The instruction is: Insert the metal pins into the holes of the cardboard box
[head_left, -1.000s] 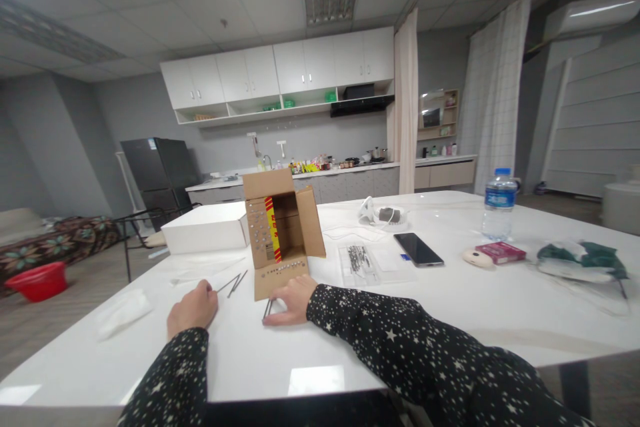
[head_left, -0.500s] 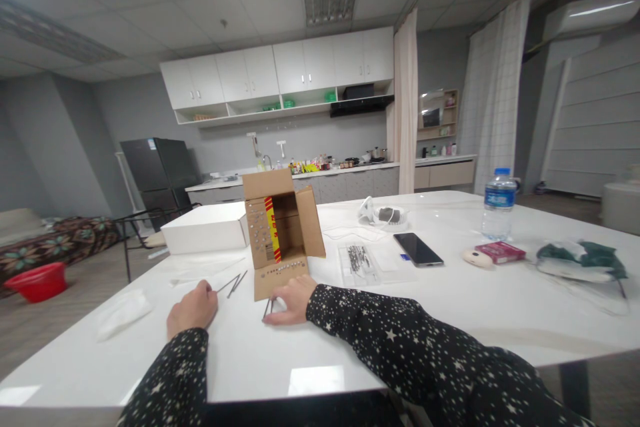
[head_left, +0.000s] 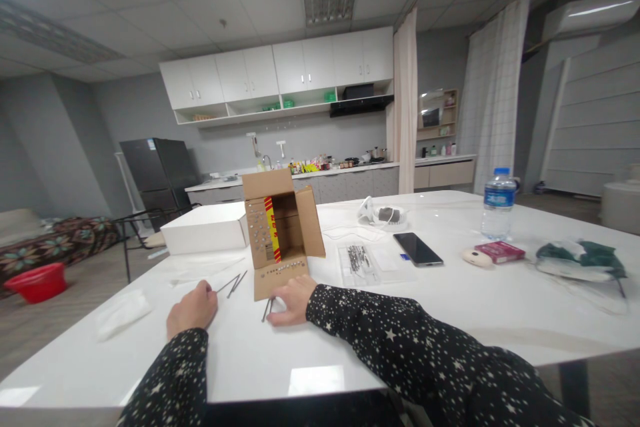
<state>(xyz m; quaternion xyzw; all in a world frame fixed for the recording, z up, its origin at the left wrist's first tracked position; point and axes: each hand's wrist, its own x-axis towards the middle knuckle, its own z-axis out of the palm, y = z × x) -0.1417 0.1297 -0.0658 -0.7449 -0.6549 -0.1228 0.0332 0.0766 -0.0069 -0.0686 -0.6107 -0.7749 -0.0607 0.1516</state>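
Observation:
My left hand (head_left: 193,309) rests on the white table (head_left: 250,360), fingers curled, with the end of one long nail (head_left: 227,283) at its fingertips. Another nail (head_left: 237,284) lies just beyond, crossing it. My right hand (head_left: 295,300) is bent over two more nails (head_left: 267,309) by the front flap of an open cardboard box (head_left: 263,233). The upper ends of those nails are hidden by the fingers. Rows of round nail heads stud the box's side and flap. Right of the box, a clear plastic case (head_left: 361,265) holds several dark nails.
A white box (head_left: 203,230) stands behind my left hand, and a crumpled white tissue (head_left: 123,312) lies left. To the right are a white fan-like device (head_left: 387,215), phone (head_left: 419,249), water bottle (head_left: 498,203), pink pack (head_left: 501,251) and green cloth item (head_left: 583,259).
My right thumb has drawn back slightly to the right, showing more of the two nails beside it. My left hand and the box have stayed in place.

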